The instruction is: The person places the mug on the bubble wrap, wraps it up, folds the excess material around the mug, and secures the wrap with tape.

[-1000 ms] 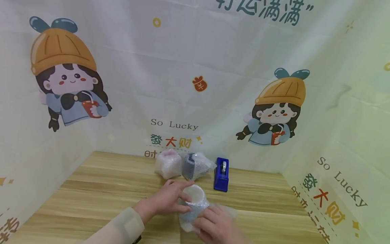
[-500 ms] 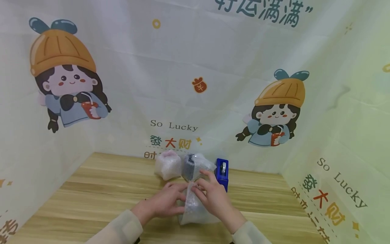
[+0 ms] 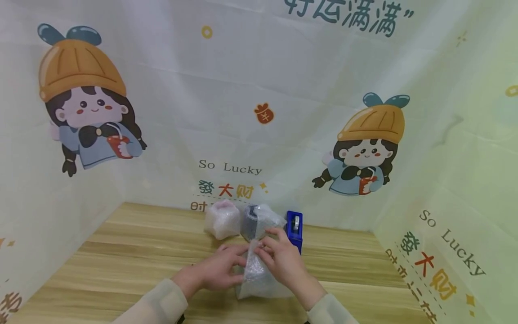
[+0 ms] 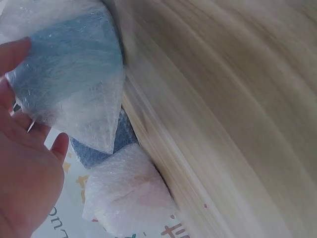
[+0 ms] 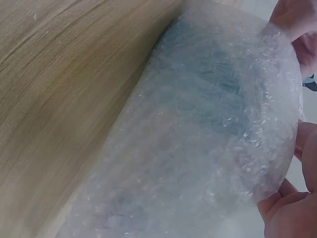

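A blue cup in bubble wrap (image 3: 259, 274) stands at the table's near middle, its blue body showing through the film in both wrist views. My left hand (image 3: 220, 270) holds its left side, fingers toward the top and thumb lower down. In the left wrist view, one fingertip presses against the wrapped blue side. With its fingertips, my right hand (image 3: 285, 261) pinches the upper edge of the bubble wrap (image 5: 223, 163), which is drawn up over the cup's mouth. The cup's rim is hidden under this layer.
Behind the hands stand a pinkish bubble-wrapped bundle (image 3: 222, 220) and a dark blue bubble-wrapped bundle (image 3: 251, 222). Right of them is a blue tape dispenser (image 3: 294, 225), partly behind my right hand. A printed cloth (image 3: 226, 112) walls in the wooden table (image 3: 121, 256).
My right hand has moved from the cup's near right side up to its top, lifting the bubble wrap over the round mouth. My left hand stays at the left side.
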`<state>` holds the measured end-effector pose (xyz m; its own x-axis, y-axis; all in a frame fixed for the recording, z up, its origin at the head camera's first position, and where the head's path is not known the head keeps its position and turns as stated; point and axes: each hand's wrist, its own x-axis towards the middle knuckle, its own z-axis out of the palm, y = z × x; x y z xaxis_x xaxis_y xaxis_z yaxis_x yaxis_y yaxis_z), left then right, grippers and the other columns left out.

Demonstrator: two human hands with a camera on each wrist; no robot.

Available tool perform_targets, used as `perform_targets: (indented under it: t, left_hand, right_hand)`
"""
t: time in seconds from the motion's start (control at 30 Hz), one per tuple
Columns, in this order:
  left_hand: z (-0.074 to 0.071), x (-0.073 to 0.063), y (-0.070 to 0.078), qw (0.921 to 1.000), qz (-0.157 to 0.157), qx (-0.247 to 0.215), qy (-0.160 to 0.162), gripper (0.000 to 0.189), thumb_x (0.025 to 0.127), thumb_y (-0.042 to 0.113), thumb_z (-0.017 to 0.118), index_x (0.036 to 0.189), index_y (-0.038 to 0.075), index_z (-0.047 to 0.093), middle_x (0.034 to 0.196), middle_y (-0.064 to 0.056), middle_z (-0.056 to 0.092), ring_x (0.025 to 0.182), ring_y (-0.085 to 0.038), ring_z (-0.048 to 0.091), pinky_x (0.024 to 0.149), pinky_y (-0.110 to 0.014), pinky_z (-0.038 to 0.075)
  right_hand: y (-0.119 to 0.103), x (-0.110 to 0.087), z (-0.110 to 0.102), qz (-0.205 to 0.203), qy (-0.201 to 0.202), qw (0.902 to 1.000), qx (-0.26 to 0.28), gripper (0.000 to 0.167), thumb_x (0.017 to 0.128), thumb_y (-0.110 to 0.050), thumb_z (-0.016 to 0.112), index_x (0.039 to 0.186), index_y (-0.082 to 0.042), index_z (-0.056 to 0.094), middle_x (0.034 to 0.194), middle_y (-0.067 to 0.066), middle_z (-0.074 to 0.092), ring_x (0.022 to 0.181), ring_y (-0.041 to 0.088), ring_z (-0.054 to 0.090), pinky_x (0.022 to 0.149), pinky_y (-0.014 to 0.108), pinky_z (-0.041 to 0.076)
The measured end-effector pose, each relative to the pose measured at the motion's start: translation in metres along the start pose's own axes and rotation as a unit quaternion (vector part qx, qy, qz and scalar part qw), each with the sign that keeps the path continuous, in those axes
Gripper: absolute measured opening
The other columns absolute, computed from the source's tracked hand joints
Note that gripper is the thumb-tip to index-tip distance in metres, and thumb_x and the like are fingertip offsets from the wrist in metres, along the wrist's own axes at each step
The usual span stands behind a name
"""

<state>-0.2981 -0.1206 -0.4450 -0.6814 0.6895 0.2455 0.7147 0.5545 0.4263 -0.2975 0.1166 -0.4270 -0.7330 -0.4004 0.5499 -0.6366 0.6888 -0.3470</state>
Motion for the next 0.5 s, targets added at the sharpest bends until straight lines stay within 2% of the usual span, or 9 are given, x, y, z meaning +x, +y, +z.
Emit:
perform_targets:
  t: [0.1,0.23,0.3,0.33,0.43,0.5]
  left_hand:
    - [0.0008,-0.0018,0.0,0.9993,-0.015,-0.033,-0.004,0.043,0.09,0.024,0.072,0.131,0.014,0.08,0.168,-0.018,0.051,0.154,-0.041,0.05,0.125,-0.067,0.031]
    - [0.001,-0.0014,0.0029,0.9971,-0.041,-0.064,-0.009,0.042,0.106,0.045,0.064,0.132,0.015,0.079,0.172,-0.016,0.047,0.157,-0.04,0.047,0.127,-0.069,0.029]
    - [0.0015,-0.0003,0.0044,0.9961,-0.053,-0.07,-0.009,0.048,0.11,0.053,0.06,0.133,0.015,0.078,0.173,-0.015,0.046,0.158,-0.039,0.046,0.128,-0.069,0.028]
    - [0.0016,0.0001,0.0049,0.9952,-0.059,-0.077,-0.008,0.052,0.11,0.055,0.06,0.139,0.015,0.074,0.171,-0.015,0.049,0.158,-0.038,0.047,0.128,-0.069,0.028]
    - [0.0022,0.0008,0.0044,0.992,-0.071,-0.104,0.006,0.056,0.107,0.053,0.066,0.145,0.012,0.063,0.167,-0.016,0.054,0.155,-0.039,0.05,0.129,-0.07,0.029]
    - [0.0022,0.001,0.0032,0.9896,-0.075,-0.122,0.015,0.06,0.105,0.052,0.07,0.149,0.015,0.053,0.162,-0.015,0.059,0.145,-0.037,0.059,0.128,-0.07,0.03]
  right_hand:
    - [-0.0005,-0.0001,0.0004,0.004,0.006,0.9999,0.008,0.009,0.102,-0.02,0.08,0.098,-0.013,0.075,0.134,0.02,0.067,0.087,0.025,0.083,0.075,0.033,0.068]
    - [0.0008,0.0,0.003,0.016,0.008,0.9998,0.001,0.009,0.101,-0.019,0.081,0.097,-0.013,0.076,0.12,0.011,0.066,0.088,0.023,0.082,0.076,0.03,0.067]
    - [0.002,-0.0004,0.0047,0.024,0.006,0.9997,0.003,0.009,0.101,-0.018,0.081,0.096,-0.011,0.076,0.114,0.007,0.063,0.09,0.022,0.081,0.077,0.028,0.067]
    - [0.0025,-0.0006,0.0053,0.028,0.005,0.9996,0.009,0.01,0.1,-0.016,0.081,0.096,-0.011,0.076,0.112,0.007,0.063,0.091,0.022,0.081,0.078,0.028,0.067]
    - [0.0043,-0.0022,0.0063,0.038,0.004,0.9988,0.031,0.01,0.099,-0.013,0.082,0.093,-0.008,0.075,0.107,0.005,0.062,0.092,0.023,0.081,0.08,0.025,0.067]
    - [0.0052,-0.0027,0.006,0.047,0.003,0.9978,0.047,0.011,0.098,-0.011,0.083,0.092,-0.007,0.074,0.104,0.006,0.062,0.091,0.024,0.08,0.08,0.024,0.067]
